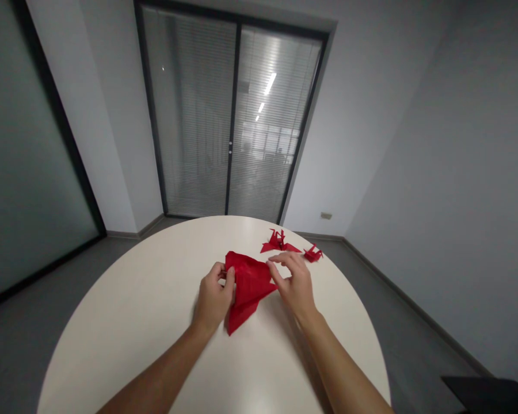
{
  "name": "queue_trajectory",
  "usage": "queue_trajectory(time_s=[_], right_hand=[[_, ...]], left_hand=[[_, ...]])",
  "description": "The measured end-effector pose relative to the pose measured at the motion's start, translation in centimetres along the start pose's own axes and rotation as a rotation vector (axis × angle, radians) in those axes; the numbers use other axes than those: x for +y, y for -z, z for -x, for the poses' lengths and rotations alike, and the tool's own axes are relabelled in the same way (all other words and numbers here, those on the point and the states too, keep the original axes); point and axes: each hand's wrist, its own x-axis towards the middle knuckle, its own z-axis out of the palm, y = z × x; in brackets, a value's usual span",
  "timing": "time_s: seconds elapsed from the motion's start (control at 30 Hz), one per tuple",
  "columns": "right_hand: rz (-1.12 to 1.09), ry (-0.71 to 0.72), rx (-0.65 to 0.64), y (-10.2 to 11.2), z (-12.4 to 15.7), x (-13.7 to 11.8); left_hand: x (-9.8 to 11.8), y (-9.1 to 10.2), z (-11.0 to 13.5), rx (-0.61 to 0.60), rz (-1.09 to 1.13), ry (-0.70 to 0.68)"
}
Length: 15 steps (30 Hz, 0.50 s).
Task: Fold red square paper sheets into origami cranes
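Note:
A partly folded sheet of red paper (247, 287) lies on the round white table (147, 322), pointing toward me. My left hand (213, 299) pinches its left edge between thumb and fingers. My right hand (294, 282) grips the paper's right corner, its fingers curled over the fold. Two finished red paper cranes (278, 241) (313, 253) stand on the table just beyond my right hand.
The table's far edge lies close behind the cranes. Beyond it are a grey floor, grey walls and a glass door with blinds (231, 115). A dark object (492, 394) shows at the bottom right corner.

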Motion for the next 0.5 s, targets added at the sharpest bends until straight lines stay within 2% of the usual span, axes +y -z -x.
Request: queue_trajectory(time_s=[0.1,0.17,0.23,0.33,0.4,0.5], right_hand=[[-0.284,-0.2,-0.206,-0.6,0.0,-1.4],[-0.414,-0.248,-0.358,-1.0,0.1,-2.1],[-0.495,-0.247,-0.457,-1.2,0.1,-2.5],[-0.534,-0.238,-0.486,-1.4,0.2,-2.7],[-0.583,-0.252,-0.504,-1.4,0.2,-2.8],[-0.73,-0.294,-0.559,-1.3,0.3,-2.6]], left_hand=[[0.5,0.2,0.2,0.016,-0.155,-0.11],[0.9,0.4,0.1,0.041,-0.232,-0.194],[1.2,0.7,-0.1,0.073,-0.285,-0.286],[1.4,1.3,-0.4,0.068,-0.262,-0.399],[1.3,1.6,-0.4,-0.011,-0.168,-0.436],[1.1,1.9,-0.5,-0.119,-0.006,-0.361]])
